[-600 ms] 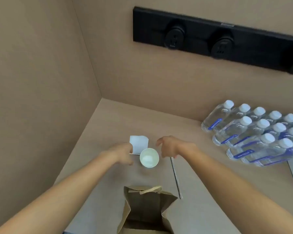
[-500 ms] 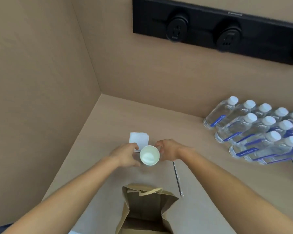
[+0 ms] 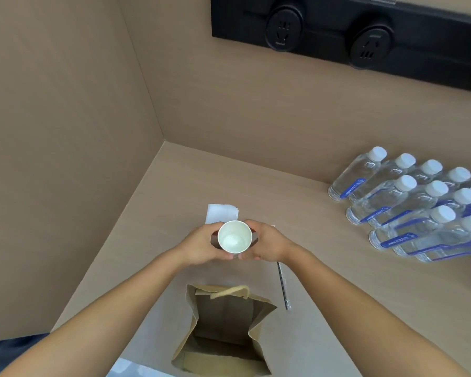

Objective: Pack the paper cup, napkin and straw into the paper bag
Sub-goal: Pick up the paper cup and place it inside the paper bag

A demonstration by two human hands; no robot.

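Head view: my left hand (image 3: 201,247) and right hand (image 3: 267,244) clasp the paper cup (image 3: 234,237); next, lower it into the open paper bag (image 3: 223,330) at six o'clock.

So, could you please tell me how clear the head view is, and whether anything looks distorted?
Head view: lighting even, soft shadows; the paper cup between both hands is sharp; wide-angle lens bows the wall edges; water bottles at right look slightly soft.

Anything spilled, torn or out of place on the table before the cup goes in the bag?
Nothing stands out. Both hands, left and right, hold the paper cup upright, and it looks empty. The paper bag stands open below. The napkin and straw lie flat on the table.
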